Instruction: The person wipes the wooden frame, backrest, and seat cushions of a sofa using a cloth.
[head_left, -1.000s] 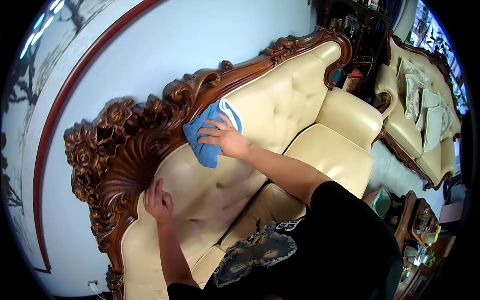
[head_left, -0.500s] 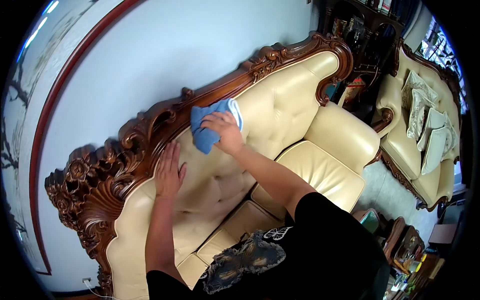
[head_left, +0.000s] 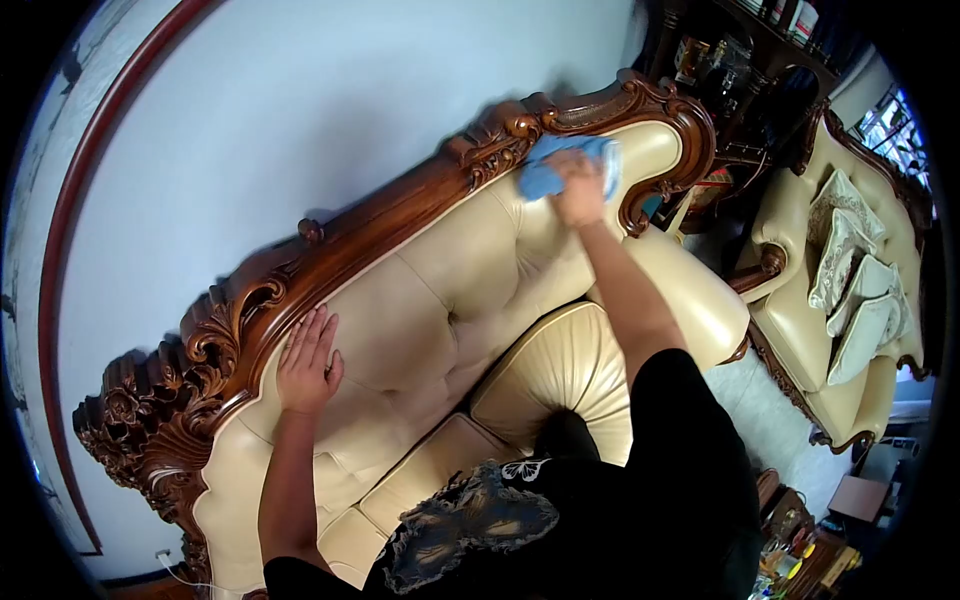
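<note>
A cream leather sofa [head_left: 390,310] with a carved dark wood frame [head_left: 370,240] stretches across the head view. My right hand [head_left: 580,190] presses a blue cloth [head_left: 541,181] onto the backrest near its upper right end, close to the carved trim. The hand is slightly smeared by motion, and its fingers lie over the cloth. Further left, my left hand [head_left: 308,362] rests flat on the leather beside the wood edge, its fingers stretched out and holding nothing.
A second cream sofa [head_left: 790,310] with several patterned cushions [head_left: 845,230] stands at the right. Behind it is a dark wood cabinet [head_left: 730,60] with bottles. A low table with small items [head_left: 790,550] sits at the lower right. A pale wall [head_left: 330,90] rises behind the backrest.
My right hand has slid the blue cloth along the backrest, up and to the right. My left hand stays flat on the leather while the view has shifted slightly.
</note>
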